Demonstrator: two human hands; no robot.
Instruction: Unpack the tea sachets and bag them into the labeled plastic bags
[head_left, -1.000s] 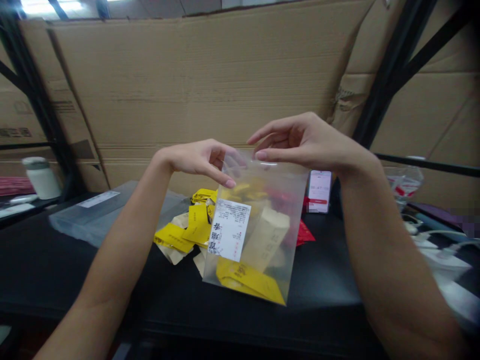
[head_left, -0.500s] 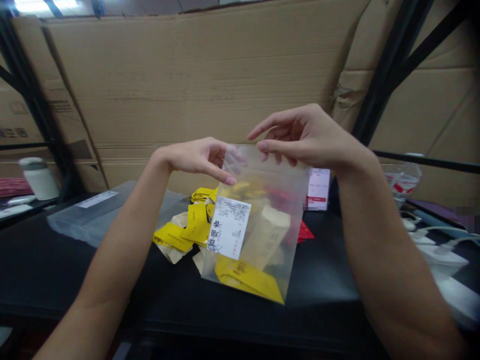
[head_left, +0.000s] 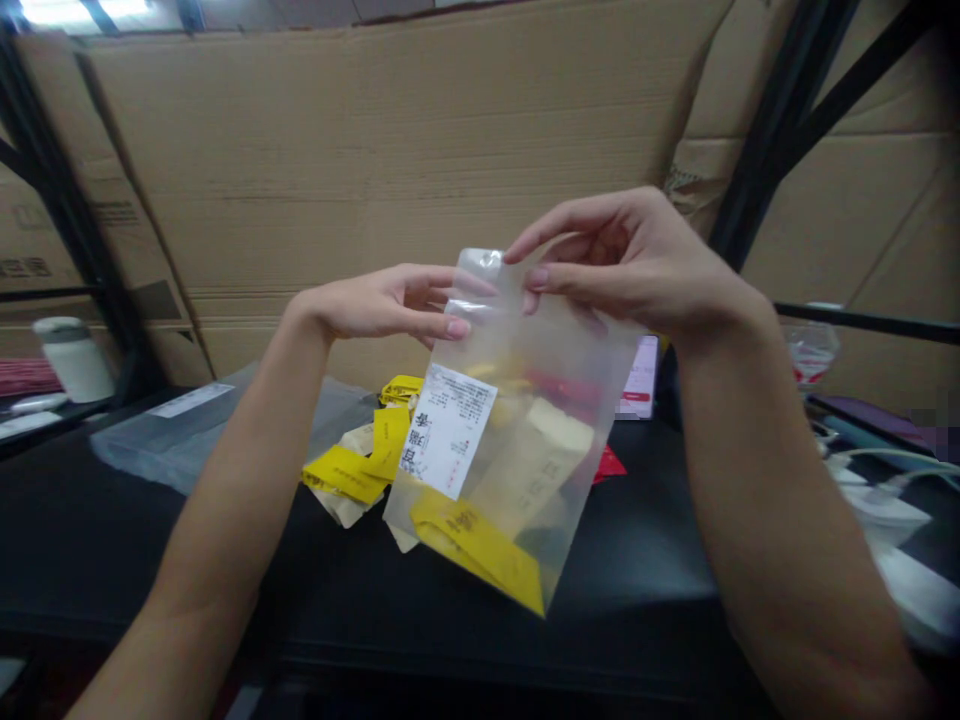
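Note:
A frosted plastic bag [head_left: 585, 400] with a printed white label [head_left: 450, 430] hangs tilted in front of me. Through its wall show yellow packets [head_left: 480, 550] at the bottom and a cream-coloured packet [head_left: 540, 460] above them. My left hand [head_left: 405, 305] pinches the bag's upper left edge between thumb and fingers. At the top edge, my right hand [head_left: 600, 255] is closed on the bag near its mouth. Behind the bag, several yellow packets [head_left: 345, 475] and a bit of red packet [head_left: 609, 464] lie on the black table.
A larger clear plastic bag [head_left: 150, 435] lies flat at the left, beyond my forearm. A white bottle [head_left: 75, 360] stands at the far left. A lit phone [head_left: 640, 380] leans behind the bag. White cables and plugs [head_left: 892, 495] lie at the right. Cardboard [head_left: 390, 150] forms the back wall.
The bag has tilted, its lower end swinging left, and its upper left corner now stands up higher. My right hand has closed on the top edge; my left hand has shifted slightly left and up.

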